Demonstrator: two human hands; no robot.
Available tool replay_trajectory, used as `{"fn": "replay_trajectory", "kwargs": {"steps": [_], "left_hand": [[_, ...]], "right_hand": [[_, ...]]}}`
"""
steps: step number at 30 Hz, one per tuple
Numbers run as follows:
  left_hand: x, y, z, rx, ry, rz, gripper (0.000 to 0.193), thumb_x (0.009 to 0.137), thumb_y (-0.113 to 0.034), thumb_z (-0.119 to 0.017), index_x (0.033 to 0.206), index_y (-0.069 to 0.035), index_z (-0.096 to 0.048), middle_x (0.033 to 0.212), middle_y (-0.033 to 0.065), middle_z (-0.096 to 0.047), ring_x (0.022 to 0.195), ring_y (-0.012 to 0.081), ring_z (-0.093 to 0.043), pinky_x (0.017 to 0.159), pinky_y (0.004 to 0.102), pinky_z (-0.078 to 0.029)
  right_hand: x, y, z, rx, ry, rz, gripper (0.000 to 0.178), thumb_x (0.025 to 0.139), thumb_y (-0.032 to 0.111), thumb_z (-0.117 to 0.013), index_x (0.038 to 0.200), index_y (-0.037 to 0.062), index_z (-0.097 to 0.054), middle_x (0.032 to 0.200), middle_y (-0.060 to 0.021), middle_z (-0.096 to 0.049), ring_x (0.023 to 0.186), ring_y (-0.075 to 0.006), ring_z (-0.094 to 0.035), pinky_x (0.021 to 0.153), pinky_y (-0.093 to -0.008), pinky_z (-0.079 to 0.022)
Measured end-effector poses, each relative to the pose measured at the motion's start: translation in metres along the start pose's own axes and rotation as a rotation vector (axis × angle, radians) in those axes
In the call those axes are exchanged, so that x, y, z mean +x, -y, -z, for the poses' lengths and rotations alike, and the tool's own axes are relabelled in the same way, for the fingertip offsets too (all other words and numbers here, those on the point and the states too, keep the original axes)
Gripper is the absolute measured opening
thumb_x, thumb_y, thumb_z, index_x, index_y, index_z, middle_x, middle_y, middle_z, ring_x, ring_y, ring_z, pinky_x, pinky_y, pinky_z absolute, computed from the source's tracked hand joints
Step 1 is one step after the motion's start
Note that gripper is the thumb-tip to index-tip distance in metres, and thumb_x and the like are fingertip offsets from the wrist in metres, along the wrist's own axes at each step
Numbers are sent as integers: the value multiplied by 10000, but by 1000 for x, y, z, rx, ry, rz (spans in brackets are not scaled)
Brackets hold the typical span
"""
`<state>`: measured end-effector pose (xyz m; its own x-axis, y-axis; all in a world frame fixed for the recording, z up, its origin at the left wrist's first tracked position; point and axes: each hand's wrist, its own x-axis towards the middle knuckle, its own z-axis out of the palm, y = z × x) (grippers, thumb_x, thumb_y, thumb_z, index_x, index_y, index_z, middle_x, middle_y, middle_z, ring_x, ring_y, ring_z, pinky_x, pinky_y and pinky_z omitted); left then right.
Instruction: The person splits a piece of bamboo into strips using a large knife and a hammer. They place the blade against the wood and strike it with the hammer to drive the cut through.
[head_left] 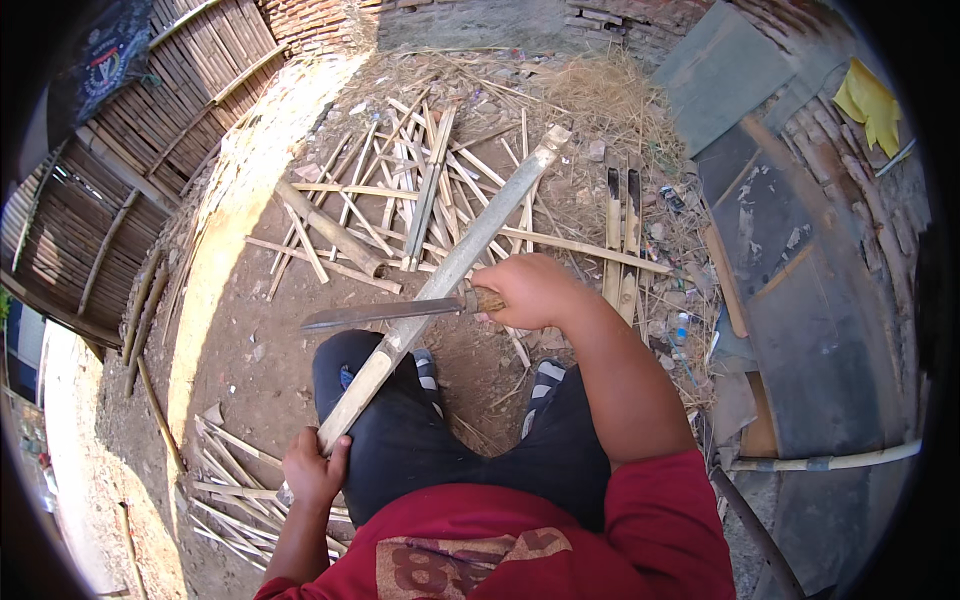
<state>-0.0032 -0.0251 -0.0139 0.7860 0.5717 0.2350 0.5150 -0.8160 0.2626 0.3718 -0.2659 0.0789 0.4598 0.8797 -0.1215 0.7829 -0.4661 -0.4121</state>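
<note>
A long split length of bamboo (470, 245) slants from my left thigh up toward the far right, its outer side greyish green. My left hand (314, 465) is closed round its near end, beside my thigh. In my right hand (530, 290) is the wooden handle of a large knife (375, 312). The blade points left and lies across the bamboo near its middle, above my knees. Whether the edge is biting into the bamboo cannot be made out.
A pile of split bamboo strips (430, 180) covers the ground ahead, with a thicker bamboo pole (335, 230) at its left. More strips (235, 490) lie near my left side. Two dark-tipped bamboo pieces (622, 235) and worn dark panels (790, 270) are at the right.
</note>
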Motion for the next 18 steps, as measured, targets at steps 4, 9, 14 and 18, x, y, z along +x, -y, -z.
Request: {"fn": "replay_trajectory", "kwargs": {"steps": [4, 9, 14, 18], "left_hand": [[4, -6, -3, -29, -5, 9, 495, 862, -471, -773, 865, -17, -574, 706, 205, -603, 650, 431, -611, 590, 531, -462], [5, -10, 4, -14, 14, -17, 494, 876, -469, -758, 864, -13, -569, 718, 210, -604, 679, 450, -619, 609, 539, -466], [7, -7, 22, -187, 196, 113, 467, 909, -449, -731, 893, 2, -611, 771, 209, -612, 732, 463, -636, 659, 536, -492], [21, -18, 54, 23, 264, -2, 476, 897, -428, -750, 876, 31, -624, 850, 231, -617, 796, 453, -635, 692, 526, -482]], "right_hand": [[-1, -78, 3, 275, -229, -240, 437, 828, 300, -790, 1160, 35, -687, 998, -211, -721, 959, -377, -706, 841, -449, -545], [-14, -88, 0, 284, -475, -343, 514, 828, 304, -791, 1247, 27, -678, 1034, -225, -726, 982, -381, -708, 856, -449, -549], [-16, -48, 15, 16, -193, -149, 341, 816, 277, -791, 1090, 90, -712, 968, -190, -726, 952, -400, -691, 828, -493, -544], [-19, -33, 13, 29, -225, -159, 274, 811, 269, -793, 978, 84, -681, 906, -173, -715, 915, -401, -687, 799, -502, -537]]}}
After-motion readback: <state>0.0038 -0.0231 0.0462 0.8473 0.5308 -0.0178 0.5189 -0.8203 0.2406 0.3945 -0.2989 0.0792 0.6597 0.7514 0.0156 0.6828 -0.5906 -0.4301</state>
